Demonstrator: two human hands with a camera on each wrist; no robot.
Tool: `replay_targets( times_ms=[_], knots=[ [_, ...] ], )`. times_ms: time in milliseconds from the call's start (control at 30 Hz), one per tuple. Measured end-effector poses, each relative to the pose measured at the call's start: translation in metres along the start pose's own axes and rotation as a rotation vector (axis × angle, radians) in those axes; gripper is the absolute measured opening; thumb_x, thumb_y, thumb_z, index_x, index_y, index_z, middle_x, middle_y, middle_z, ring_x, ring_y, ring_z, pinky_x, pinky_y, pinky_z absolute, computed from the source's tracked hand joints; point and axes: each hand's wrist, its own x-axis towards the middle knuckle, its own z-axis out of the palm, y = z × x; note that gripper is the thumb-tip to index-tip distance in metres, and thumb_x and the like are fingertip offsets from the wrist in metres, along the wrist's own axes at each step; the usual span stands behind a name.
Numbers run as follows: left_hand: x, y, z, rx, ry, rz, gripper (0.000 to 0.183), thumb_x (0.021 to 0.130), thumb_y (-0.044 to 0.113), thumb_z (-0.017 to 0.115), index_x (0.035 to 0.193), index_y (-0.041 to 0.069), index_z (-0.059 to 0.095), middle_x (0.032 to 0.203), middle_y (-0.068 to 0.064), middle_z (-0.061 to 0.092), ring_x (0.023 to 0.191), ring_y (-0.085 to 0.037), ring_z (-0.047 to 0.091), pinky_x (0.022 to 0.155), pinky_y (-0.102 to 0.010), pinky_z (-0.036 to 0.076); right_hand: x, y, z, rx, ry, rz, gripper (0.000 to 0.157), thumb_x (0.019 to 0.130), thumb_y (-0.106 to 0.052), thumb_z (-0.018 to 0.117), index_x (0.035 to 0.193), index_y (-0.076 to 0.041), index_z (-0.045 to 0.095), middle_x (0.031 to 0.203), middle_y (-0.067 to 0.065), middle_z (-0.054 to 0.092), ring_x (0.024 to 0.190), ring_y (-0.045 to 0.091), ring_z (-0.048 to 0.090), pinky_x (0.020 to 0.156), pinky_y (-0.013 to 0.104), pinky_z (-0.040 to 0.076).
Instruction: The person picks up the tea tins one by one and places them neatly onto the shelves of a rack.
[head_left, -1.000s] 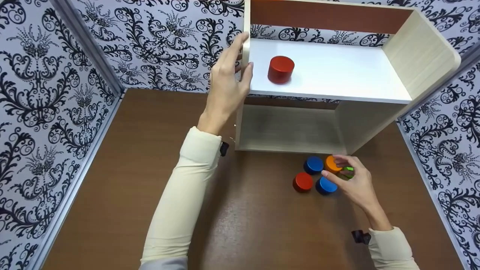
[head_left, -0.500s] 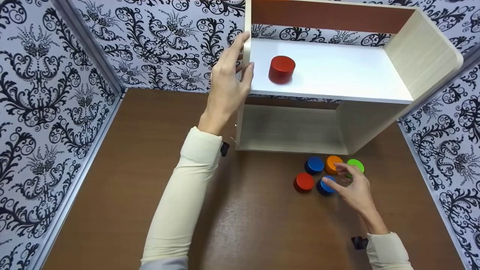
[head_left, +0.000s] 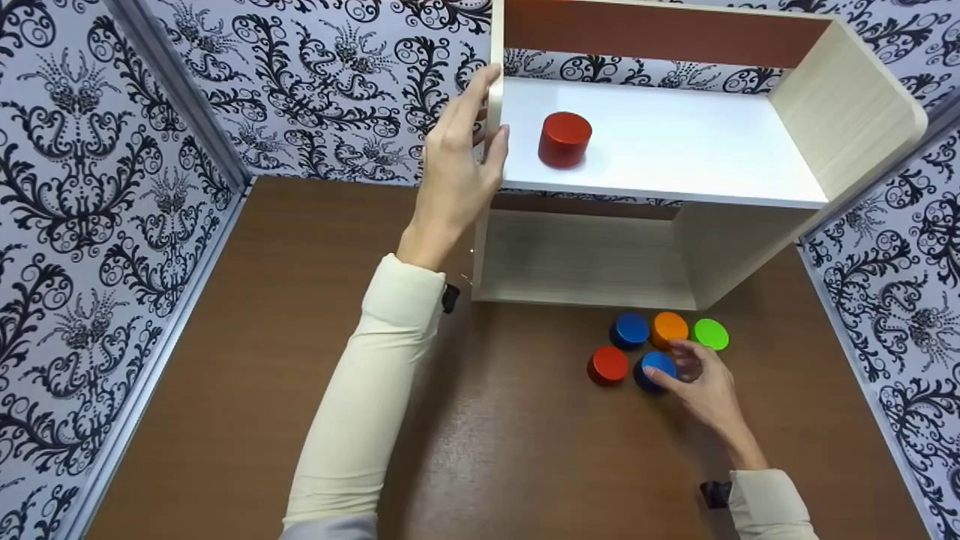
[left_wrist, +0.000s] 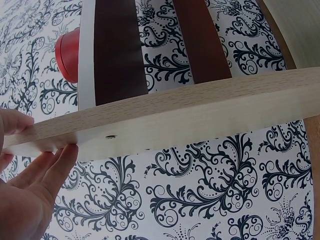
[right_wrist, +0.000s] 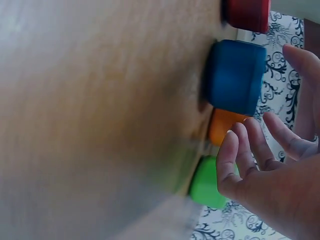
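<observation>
My left hand (head_left: 454, 161) grips the front edge of the shelf unit's left side panel (left_wrist: 200, 107), thumb on one face and fingers on the other. My right hand (head_left: 705, 382) reaches over the front blue cylinder (head_left: 655, 371), its thumb overlapping that top in the head view. In the right wrist view, the curved fingers (right_wrist: 257, 145) stand apart from the blue cylinder (right_wrist: 236, 77) and hold nothing. Around it on the floor are a red cylinder (head_left: 607, 365), a second blue one (head_left: 629, 331), an orange one (head_left: 669, 330) and a green one (head_left: 710, 334).
Another red cylinder (head_left: 565, 139) stands on the white upper shelf (head_left: 697, 142), toward the left. Below it is the lower compartment (head_left: 585, 259). The right side panel (head_left: 844, 112) rises on the far side. Patterned walls (head_left: 82, 225) border the brown floor (head_left: 487, 450).
My right hand has come down and toward me, from above the orange and green cylinders to the front blue one. The green cylinder is now uncovered. My left hand keeps its place.
</observation>
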Motion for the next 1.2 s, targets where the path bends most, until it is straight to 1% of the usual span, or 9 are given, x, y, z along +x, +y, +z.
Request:
replay_targets(
  times_ms=[233,400,533,600,700,767,833,933,1200],
  knots=[
    [-0.001,0.0,0.001,-0.007,-0.003,-0.006,0.057,0.094,-0.003,0.064,0.148,0.001,0.047,0.129,-0.02,0.06,0.117,-0.024,0.061,0.094,-0.017,0.056,0.001,0.007,0.004,-0.011,-0.043,0.028,0.069,0.083,-0.03,0.086,0.135,0.003,0.056,0.123,0.023,0.061,0.106,0.036,0.061,0.082,0.001,0.045],
    [-0.001,0.001,0.0,-0.013,-0.005,-0.009,0.057,0.094,-0.003,0.064,0.148,0.0,0.047,0.128,-0.021,0.06,0.118,-0.024,0.06,0.094,-0.018,0.056,0.001,0.008,0.006,-0.046,-0.081,0.049,0.072,0.084,-0.036,0.084,0.138,0.0,0.053,0.127,0.022,0.058,0.109,0.036,0.058,0.083,0.004,0.044],
    [0.0,0.001,0.0,0.002,-0.006,-0.01,0.057,0.095,-0.003,0.064,0.149,0.001,0.047,0.129,-0.02,0.06,0.118,-0.023,0.061,0.094,-0.017,0.056,0.001,0.009,0.007,-0.056,-0.093,0.05,0.071,0.085,-0.037,0.084,0.139,-0.001,0.054,0.129,0.023,0.057,0.11,0.035,0.057,0.084,0.008,0.045],
    [0.0,0.001,0.0,0.006,-0.006,-0.008,0.057,0.095,-0.002,0.064,0.149,0.001,0.047,0.128,-0.02,0.06,0.118,-0.024,0.061,0.094,-0.017,0.056,0.0,0.009,0.008,-0.062,-0.095,0.045,0.071,0.085,-0.036,0.083,0.138,-0.001,0.054,0.129,0.023,0.056,0.11,0.035,0.056,0.088,0.016,0.049],
    [0.0,0.0,0.0,0.01,-0.001,0.002,0.056,0.094,-0.003,0.064,0.148,0.0,0.047,0.126,-0.02,0.06,0.116,-0.024,0.061,0.093,-0.017,0.056,0.0,0.011,0.009,-0.069,-0.098,0.031,0.071,0.085,-0.036,0.084,0.138,-0.001,0.054,0.13,0.024,0.055,0.112,0.038,0.054,0.096,0.037,0.054],
    [0.0,0.0,0.0,0.007,0.0,0.011,0.056,0.094,-0.003,0.064,0.148,0.0,0.047,0.125,-0.021,0.061,0.116,-0.024,0.061,0.093,-0.017,0.056,0.0,0.012,0.01,-0.068,-0.105,0.024,0.071,0.085,-0.036,0.084,0.138,0.0,0.053,0.132,0.026,0.053,0.114,0.041,0.052,0.099,0.053,0.053],
    [0.0,-0.001,0.0,0.006,0.0,0.016,0.056,0.094,-0.003,0.064,0.147,-0.001,0.047,0.125,-0.021,0.061,0.116,-0.024,0.061,0.093,-0.017,0.056,0.0,0.012,0.01,-0.068,-0.113,0.018,0.072,0.085,-0.036,0.084,0.138,0.0,0.052,0.134,0.027,0.051,0.117,0.044,0.049,0.102,0.062,0.05],
    [0.0,-0.001,0.0,0.001,-0.004,0.014,0.056,0.094,-0.003,0.064,0.148,0.0,0.047,0.127,-0.021,0.06,0.117,-0.024,0.061,0.093,-0.018,0.057,-0.001,0.013,0.012,-0.072,-0.127,0.018,0.073,0.085,-0.035,0.084,0.139,0.001,0.051,0.137,0.029,0.049,0.119,0.047,0.047,0.104,0.068,0.046],
    [-0.001,0.001,0.0,0.017,-0.011,-0.005,0.057,0.095,-0.002,0.064,0.148,0.001,0.046,0.129,-0.02,0.06,0.117,-0.024,0.061,0.094,-0.017,0.056,-0.001,0.012,0.014,-0.103,-0.126,0.018,0.074,0.083,-0.034,0.085,0.138,0.002,0.052,0.135,0.03,0.049,0.12,0.048,0.046,0.103,0.07,0.044]
  ],
)
